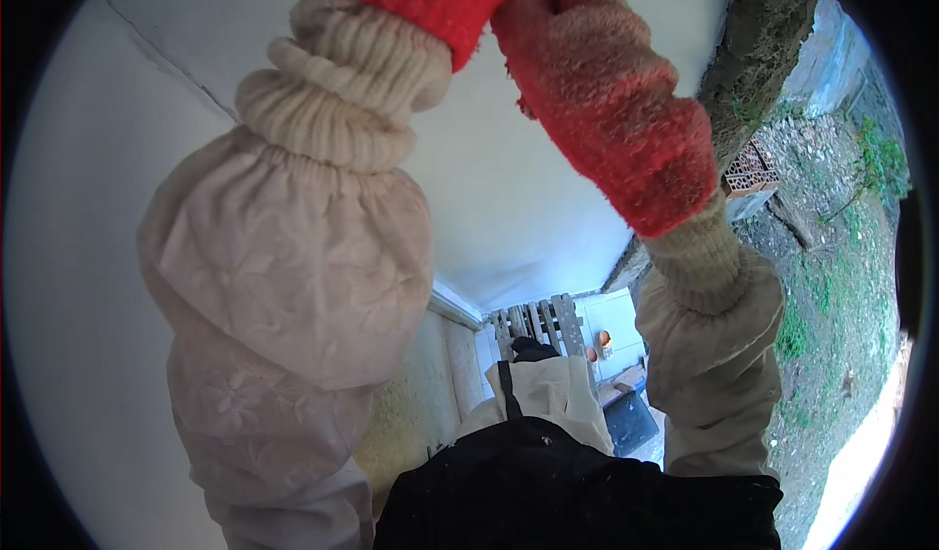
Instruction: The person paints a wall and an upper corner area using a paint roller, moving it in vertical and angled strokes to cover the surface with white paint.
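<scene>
Both my arms reach up in front of a pale wall. My left hand, in a red knitted glove over a ribbed cream cuff, is cut off by the top edge, so its fingers do not show. Beside it, my right hand wears a red glove with grey dust over its back and fingers. This glove leans up and left until it meets the left one near the top edge. The right fingertips are hidden there, and whatever either hand may hold cannot be seen.
Below me, a slatted wooden platform stands on white floor tiles. Near it are a dark blue tub and small orange-brown round things. A rough, dark edge borders the wall; grassy ground lies right.
</scene>
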Demonstrator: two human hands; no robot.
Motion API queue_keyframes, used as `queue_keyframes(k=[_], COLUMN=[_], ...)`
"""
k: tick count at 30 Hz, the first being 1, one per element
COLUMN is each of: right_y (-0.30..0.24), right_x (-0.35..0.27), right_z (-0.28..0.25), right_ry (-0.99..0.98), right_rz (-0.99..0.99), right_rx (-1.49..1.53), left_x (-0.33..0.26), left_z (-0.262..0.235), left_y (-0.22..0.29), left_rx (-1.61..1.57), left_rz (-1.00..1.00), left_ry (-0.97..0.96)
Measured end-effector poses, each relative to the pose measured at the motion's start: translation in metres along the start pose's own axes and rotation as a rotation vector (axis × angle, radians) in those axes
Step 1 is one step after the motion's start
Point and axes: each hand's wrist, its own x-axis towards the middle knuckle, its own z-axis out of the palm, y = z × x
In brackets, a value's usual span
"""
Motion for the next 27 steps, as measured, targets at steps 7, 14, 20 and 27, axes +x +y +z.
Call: queue_keyframes(k=[7,14,20,27], right_y=[0.038,0.066,0.155,0.146], right_x=[-0.051,-0.127,-0.249,-0.173], right_z=[-0.005,-0.005,-0.023,0.053], right_ry=[0.031,-0.197,-0.268,-0.202], right_rz=[0.099,0.701,0.8,0.933], right_rx=[-0.061,-0.111,-0.205,0.116], left_x=[-0.013,-0.086,-0.192,-0.244], left_z=[0.058,0.019,-0.027,-0.073], left_y=[-0.035,-0.147,-0.217,-0.238], left_rx=[0.284,0.498,0.122,-0.256], left_rz=[-0.285,0.59,-0.016,-0.67], left_ry=[-0.022,-0.375,-0.418,-0.156])
